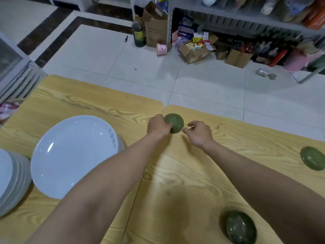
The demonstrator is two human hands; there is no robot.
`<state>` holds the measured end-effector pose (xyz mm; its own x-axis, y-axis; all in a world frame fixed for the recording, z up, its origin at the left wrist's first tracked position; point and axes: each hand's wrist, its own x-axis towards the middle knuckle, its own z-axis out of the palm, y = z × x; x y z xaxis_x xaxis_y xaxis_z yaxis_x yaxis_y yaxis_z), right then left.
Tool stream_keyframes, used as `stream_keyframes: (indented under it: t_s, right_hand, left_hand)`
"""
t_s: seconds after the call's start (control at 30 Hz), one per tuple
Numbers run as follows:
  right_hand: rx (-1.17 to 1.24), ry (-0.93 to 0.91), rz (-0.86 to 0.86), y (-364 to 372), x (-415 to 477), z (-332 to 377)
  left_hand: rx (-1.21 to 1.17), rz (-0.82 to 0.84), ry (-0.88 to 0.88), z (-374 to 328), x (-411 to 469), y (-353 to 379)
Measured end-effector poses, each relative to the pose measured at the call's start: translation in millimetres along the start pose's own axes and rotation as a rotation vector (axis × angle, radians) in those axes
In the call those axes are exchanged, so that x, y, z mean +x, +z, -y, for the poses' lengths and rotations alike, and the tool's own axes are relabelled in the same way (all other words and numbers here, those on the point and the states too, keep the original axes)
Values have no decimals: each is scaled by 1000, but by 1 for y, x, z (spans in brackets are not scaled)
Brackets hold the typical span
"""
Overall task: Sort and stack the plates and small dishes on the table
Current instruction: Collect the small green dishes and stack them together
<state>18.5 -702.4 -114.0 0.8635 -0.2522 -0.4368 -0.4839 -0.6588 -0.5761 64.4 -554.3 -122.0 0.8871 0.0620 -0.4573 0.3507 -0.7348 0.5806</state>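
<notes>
A small green dish [175, 122] lies upside down near the far edge of the wooden table [98, 106], its foot ring facing up. My left hand [158, 126] grips its left rim. My right hand [198, 132] is just right of the dish with fingers loosely curled, fingertips close to its rim and nothing held. A second green dish [312, 160] sits upside down at the right edge. A third green dish [241, 228] rests upright at the near right. Large white plates [73, 155] are stacked at the left, with another white stack [12, 180] at the far left edge.
The table is two wooden tops joined by a seam [140, 180] down the middle. Beyond the far edge is white tiled floor [202, 81], with cardboard boxes [193, 51] and cluttered metal shelves [246, 18] at the back. A white appliance [15, 74] stands at the left.
</notes>
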Motion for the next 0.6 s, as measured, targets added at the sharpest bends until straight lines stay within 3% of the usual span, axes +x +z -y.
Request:
stream_keyframes:
  t_s: [0.3, 0.6]
  right_hand:
    - [595, 416, 34, 30, 39, 7]
    - [616, 509, 12, 36, 60, 9]
  left_hand:
    - [-213, -7, -252, 10, 37, 13]
    - [-314, -47, -339, 7, 49, 17]
